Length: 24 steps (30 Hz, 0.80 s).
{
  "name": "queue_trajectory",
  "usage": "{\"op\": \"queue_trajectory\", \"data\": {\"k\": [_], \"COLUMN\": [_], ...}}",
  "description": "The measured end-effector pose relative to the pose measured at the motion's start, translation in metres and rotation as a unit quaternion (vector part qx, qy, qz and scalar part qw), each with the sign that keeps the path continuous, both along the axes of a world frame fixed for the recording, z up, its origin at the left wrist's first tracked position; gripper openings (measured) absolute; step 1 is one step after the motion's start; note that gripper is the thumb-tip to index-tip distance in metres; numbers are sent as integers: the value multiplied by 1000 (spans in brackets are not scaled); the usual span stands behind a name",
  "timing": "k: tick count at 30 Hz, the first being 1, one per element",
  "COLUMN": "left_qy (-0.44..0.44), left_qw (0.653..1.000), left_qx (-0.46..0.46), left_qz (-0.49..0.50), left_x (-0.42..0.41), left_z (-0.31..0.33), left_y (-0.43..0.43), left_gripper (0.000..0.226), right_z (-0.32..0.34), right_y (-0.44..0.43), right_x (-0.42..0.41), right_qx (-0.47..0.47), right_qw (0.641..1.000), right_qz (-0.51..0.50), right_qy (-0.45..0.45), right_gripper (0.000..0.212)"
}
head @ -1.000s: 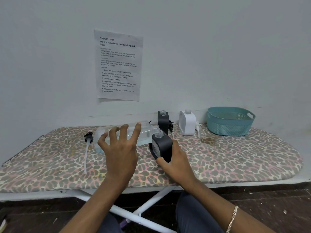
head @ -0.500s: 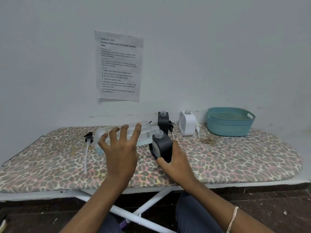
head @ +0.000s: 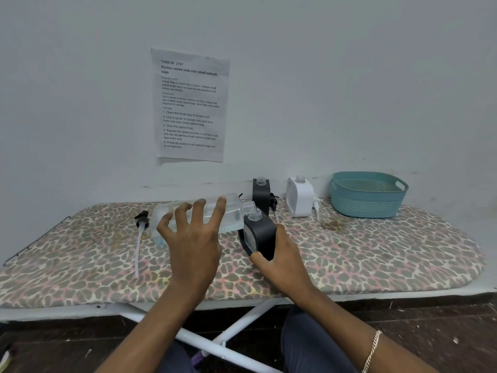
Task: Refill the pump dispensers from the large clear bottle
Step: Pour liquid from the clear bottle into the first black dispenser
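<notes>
the large clear bottle (head: pixel 212 216) lies tipped sideways in the spread fingers (head: pixel 199 211) of the left hand (head: pixel 192 242), mouth over the open black dispenser (head: pixel 259 234), which the right hand (head: pixel 282 261) clasps, tilted on the ironing board (head: pixel 376 251), likely to catch the pour.

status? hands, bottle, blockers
Left hand tips the large clear bottle sideways. Right hand steadies the black dispenser, mouth to mouth. Nothing between them.
</notes>
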<state>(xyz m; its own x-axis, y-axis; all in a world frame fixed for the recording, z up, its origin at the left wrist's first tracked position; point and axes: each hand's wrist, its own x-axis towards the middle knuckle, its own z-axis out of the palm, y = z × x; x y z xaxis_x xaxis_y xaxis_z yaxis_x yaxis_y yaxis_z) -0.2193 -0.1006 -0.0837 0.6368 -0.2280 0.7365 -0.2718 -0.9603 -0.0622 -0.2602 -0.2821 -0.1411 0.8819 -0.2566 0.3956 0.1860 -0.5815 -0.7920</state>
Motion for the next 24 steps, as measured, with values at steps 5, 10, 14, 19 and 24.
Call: {"op": "queue_trajectory", "data": {"k": [5, 10, 14, 19, 24], "left_qy": [0, -2, 2, 0, -4], "left_qw": [1000, 1000, 1000, 1000, 1000], "left_qx": [-1, 1, 0, -1, -3], "left_qz": [1, 2, 3, 1, -2], "left_x": [0, 0, 0, 0, 0], "left_z": [0, 0, -1, -1, -1], "left_y": [0, 0, 1, 0, 0], "left_gripper": [88, 88, 88, 87, 87], "right_z": [-1, -1, -1, -1, -2], "right_y": [0, 0, -1, 0, -1], "right_x": [1, 1, 1, 1, 1], "right_qx": [-1, -2, -3, -4, 1], "right_qw": [1000, 1000, 1000, 1000, 1000], "right_qz": [3, 1, -1, 0, 1], "right_qy": [-1, -1, -1, -1, 0], "right_gripper": [49, 49, 48, 51, 48]}}
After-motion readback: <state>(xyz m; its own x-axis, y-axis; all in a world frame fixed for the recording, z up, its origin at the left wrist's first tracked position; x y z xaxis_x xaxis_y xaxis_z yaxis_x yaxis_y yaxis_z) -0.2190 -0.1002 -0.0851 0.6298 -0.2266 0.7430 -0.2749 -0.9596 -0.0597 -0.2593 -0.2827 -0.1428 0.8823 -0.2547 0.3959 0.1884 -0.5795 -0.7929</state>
